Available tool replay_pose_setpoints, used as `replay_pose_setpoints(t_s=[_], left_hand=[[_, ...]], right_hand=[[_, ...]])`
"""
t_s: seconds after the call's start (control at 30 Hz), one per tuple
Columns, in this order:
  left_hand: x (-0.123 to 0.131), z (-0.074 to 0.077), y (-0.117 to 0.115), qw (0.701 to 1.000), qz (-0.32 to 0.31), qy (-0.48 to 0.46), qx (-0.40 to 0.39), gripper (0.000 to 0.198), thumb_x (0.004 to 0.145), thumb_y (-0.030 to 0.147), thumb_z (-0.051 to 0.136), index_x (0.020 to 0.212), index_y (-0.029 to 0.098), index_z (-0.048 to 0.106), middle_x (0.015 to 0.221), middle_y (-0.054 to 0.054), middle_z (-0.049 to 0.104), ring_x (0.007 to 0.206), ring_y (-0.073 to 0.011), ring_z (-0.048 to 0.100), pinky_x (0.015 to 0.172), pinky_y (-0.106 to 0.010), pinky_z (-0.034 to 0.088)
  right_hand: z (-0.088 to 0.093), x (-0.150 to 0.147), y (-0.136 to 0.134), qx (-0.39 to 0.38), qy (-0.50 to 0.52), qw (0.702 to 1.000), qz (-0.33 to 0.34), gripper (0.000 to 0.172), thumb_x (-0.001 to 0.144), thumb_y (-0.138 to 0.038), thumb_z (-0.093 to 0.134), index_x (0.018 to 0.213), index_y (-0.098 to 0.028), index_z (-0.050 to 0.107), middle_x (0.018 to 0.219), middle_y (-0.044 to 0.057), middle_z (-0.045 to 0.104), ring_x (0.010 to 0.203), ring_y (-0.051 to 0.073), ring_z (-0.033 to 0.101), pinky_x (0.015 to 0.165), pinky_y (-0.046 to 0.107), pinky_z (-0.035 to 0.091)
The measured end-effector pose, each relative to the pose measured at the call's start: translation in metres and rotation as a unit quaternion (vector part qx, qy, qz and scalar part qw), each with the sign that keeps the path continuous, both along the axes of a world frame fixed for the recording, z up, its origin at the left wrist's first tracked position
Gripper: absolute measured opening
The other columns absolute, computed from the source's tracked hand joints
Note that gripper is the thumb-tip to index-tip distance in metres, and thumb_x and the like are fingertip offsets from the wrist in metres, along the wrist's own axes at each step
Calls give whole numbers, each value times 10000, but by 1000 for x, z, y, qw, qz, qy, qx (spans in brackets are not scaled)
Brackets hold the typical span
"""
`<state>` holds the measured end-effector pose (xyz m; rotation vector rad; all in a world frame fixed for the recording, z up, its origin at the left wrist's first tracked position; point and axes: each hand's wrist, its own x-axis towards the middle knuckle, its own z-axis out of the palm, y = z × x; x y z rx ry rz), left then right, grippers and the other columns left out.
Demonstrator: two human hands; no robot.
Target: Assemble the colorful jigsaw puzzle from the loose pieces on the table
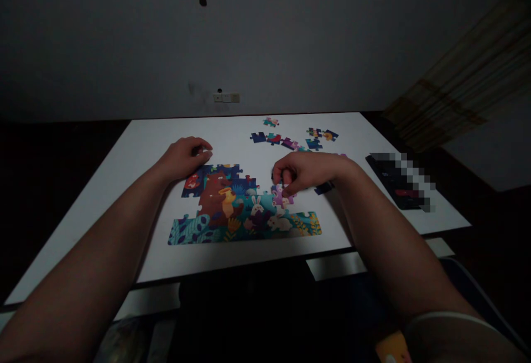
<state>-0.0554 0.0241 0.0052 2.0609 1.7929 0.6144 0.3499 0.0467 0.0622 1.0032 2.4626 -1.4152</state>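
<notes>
White tabletop [232,144] surrounds the puzzle [232,213], right fingers [292,187] at its edge

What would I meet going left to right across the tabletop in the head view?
Left hand → printed yellow jar → right hand → dark flat object.
</notes>
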Motion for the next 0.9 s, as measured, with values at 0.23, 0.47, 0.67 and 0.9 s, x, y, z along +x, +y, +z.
replay_pose_setpoints(t_s=[0.23,0.47,0.67,0.9], left_hand=[[-2,-3,1,1000,-4,-13,-5,508,944,603,729,1218,199,871,989,-99,777,911,-286,676,820,-409,520],[-1,-2,1,1000,-7,-18,-6,469,956,587,727,1197,208,863,987,-96,768,900,-283,675,799,-411,505],[-3,-5,2,1000,-13,-13,10,453,949,572,722,1175,205,859,989,-92,761,897,-276,680,792,-409,496],[1,0,-2,1000,-13,-5,4,418,983,521,712,1203,198,860,997,-93,762,898,-272,679,814,-419,505]], right_hand=[[0,5,4,16,2,1000,19,404,816,-292,906,1207,-228,824,887,24,841,739,205,731,659,336,494],[-5,5,11,110,29,993,-29,324,888,-372,876,1178,-227,862,916,53,812,806,236,702,712,375,481],[-12,-8,8,196,75,976,-64,241,923,-350,828,1133,-235,858,952,58,806,867,242,706,797,386,505],[-23,-14,6,47,138,988,-59,313,912,-379,851,1178,-219,816,940,56,816,803,219,706,719,347,521]])
